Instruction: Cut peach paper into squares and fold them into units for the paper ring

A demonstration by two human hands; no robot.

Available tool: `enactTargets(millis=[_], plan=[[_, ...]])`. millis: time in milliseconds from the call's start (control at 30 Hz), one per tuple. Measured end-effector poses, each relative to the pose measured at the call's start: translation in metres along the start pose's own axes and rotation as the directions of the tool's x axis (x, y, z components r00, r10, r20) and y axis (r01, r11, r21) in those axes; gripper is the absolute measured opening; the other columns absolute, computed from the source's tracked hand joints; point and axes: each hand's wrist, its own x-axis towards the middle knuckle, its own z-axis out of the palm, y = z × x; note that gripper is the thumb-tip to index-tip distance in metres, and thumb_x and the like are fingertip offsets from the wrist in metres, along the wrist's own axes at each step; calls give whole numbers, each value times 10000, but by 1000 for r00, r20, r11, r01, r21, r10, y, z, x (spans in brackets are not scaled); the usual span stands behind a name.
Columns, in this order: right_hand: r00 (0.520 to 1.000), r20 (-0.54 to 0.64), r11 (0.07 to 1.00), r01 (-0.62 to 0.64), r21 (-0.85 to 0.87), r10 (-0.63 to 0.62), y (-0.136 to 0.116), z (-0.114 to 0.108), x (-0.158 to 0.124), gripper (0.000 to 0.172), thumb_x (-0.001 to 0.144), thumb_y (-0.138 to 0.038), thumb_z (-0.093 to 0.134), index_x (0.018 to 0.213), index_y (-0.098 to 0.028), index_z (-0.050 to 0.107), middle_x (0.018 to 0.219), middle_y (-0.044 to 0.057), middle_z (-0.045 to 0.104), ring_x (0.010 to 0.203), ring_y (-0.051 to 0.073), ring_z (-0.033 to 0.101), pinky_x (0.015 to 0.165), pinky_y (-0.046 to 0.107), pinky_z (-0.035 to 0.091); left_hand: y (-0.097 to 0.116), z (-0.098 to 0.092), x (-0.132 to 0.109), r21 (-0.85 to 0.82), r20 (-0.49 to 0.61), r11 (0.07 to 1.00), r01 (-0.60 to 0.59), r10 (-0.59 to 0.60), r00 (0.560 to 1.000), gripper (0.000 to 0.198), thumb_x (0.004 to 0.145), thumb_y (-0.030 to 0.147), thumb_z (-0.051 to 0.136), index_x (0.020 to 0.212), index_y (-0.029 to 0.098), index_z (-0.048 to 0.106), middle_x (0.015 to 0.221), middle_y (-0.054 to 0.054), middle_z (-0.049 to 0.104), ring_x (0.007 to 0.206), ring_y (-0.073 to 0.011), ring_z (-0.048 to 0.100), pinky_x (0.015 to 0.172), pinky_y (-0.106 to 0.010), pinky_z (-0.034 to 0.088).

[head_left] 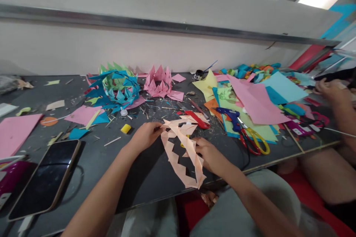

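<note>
A peach paper strip with a zigzag, pointed edge (178, 163) is bent into a loop over the dark tabletop near its front edge. My left hand (147, 135) pinches the loop's left end between thumb and fingers. On the other side my right hand (210, 152) grips the strip's middle right part, its fingertips partly hidden behind the paper. Just beyond the loop lies a red-handled tool (198, 119), on more peach paper. A small yellow piece (126, 129) rests left of my left hand. Right of my right hand are a blue glue gun (232, 116) and yellow-handled scissors (260, 142).
Blue and green pointed paper rings (119, 87) and a pink one (159, 81) stand by the wall. Coloured sheets (256, 100) pile up at right. A phone (47, 177) lies at left, cable attached. Another person's hand (329, 89) is at far right.
</note>
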Motion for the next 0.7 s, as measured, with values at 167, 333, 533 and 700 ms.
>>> enactTargets(millis=[167,333,533,700], plan=[[1000,-16,999,25,-21,-25,-3,5,-6,215,794,-97,486,863,-186,669,959,83,639,922,192,568,825,302,462,2,-2,-1,-5,4,1000,-15,15,1000,296,861,320,384,695,148,560,559,11,464,496,-100,373,496,-218,237],[979,60,975,-200,91,196,-6,1,-13,271,717,-40,481,907,-168,625,852,62,643,793,169,601,712,259,465,0,0,1,30,3,1000,6,-6,1000,288,851,318,400,691,151,571,547,15,465,493,-103,370,490,-221,228],[989,121,994,-91,54,84,-19,-3,-18,174,753,-91,472,790,-181,616,847,58,649,771,163,606,712,245,457,4,-1,1,27,6,999,31,-31,1000,307,851,322,393,679,151,581,531,15,453,486,-105,352,488,-224,221],[999,19,997,-45,57,44,-22,-7,-19,201,805,-125,405,804,-184,598,752,46,657,655,148,616,620,226,472,1,1,1,-4,-5,1000,-6,6,1000,303,854,325,399,708,147,597,551,14,466,497,-100,355,495,-218,229]])
